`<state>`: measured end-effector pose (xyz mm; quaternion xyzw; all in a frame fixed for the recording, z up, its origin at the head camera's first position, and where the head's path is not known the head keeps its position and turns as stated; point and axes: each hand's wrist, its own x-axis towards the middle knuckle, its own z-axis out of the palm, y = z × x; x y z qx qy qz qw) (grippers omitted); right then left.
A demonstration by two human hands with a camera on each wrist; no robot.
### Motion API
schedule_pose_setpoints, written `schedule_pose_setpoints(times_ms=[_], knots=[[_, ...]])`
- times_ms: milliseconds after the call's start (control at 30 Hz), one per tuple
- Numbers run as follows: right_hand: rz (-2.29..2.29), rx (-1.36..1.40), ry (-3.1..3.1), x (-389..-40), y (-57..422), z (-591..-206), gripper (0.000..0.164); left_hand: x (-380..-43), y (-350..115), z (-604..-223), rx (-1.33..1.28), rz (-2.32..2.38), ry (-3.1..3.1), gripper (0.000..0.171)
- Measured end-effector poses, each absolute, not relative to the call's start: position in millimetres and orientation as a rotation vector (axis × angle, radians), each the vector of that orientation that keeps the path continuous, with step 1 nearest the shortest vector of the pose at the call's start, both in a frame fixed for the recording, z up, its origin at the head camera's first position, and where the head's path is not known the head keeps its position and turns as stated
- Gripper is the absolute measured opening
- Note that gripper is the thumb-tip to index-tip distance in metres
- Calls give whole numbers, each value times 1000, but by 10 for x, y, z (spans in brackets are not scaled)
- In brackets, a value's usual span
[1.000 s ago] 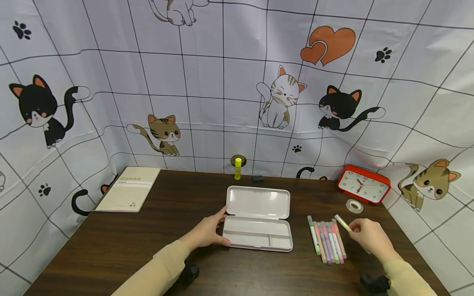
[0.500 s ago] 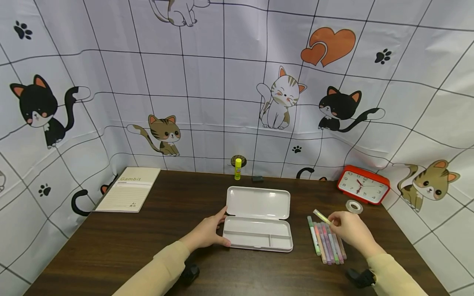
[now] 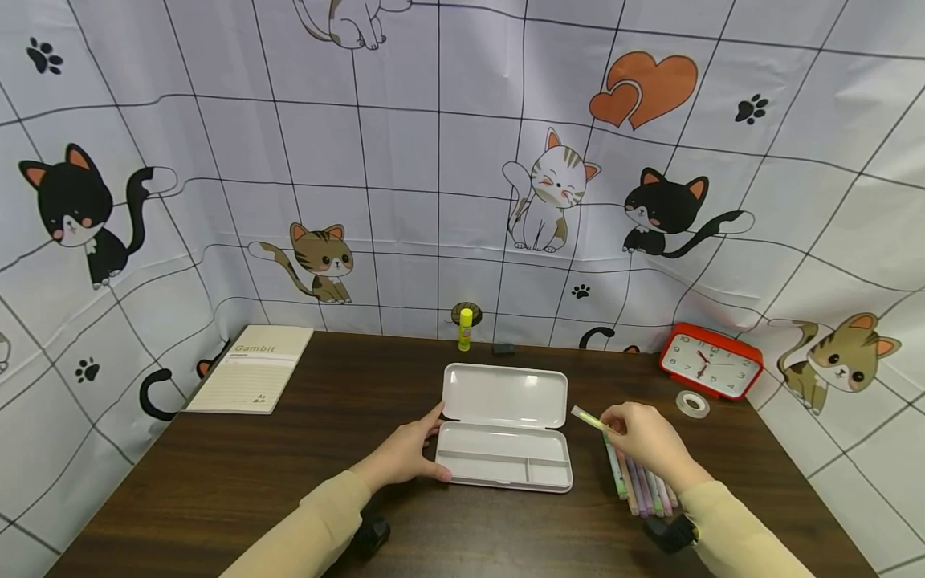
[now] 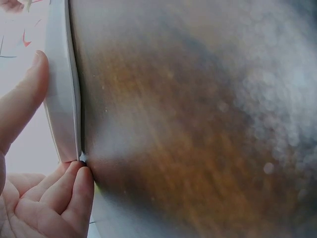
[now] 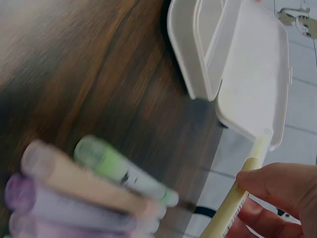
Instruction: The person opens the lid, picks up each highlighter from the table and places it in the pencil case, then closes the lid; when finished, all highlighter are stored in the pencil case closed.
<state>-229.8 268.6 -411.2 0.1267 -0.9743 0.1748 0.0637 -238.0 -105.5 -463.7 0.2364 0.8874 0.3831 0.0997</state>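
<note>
A white pencil case (image 3: 477, 469) lies with its lid (image 3: 504, 393) raised back; its divided tray is bare inside. My left hand (image 3: 403, 455) grips the left end of the case, thumb at the front corner and fingers at the side and back. In the left wrist view, the thumb and fingertips meet the case wall (image 4: 62, 99). My right hand (image 3: 646, 437) pinches a yellow marker (image 5: 229, 208) between thumb and fingers, its clear-capped end pointing left toward the case. Below that hand lies a row of pastel markers (image 3: 639, 486), partly hidden by it.
A red alarm clock (image 3: 711, 361) and a roll of tape (image 3: 692, 404) stand at the back right. A yellow glue stick (image 3: 465, 331) and a dark eraser-like block (image 3: 503, 349) are by the wall. A notebook (image 3: 249, 371) lies at left.
My right hand has carried the yellow marker leftward, over the marker row and closer to the case. The left hand and the case have stayed in place.
</note>
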Motion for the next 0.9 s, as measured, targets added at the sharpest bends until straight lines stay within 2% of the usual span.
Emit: schedule_pose_setpoints(times_ms=[367,900], knots=[[557,525,-2928,-2390,2276,-4137,5,-2374,-1054,-4642,696,1129,2625,113],[480,735,-2929,-2441,1730,-4221,9,-2377,-1072,-4664,689,1135,2634,112]])
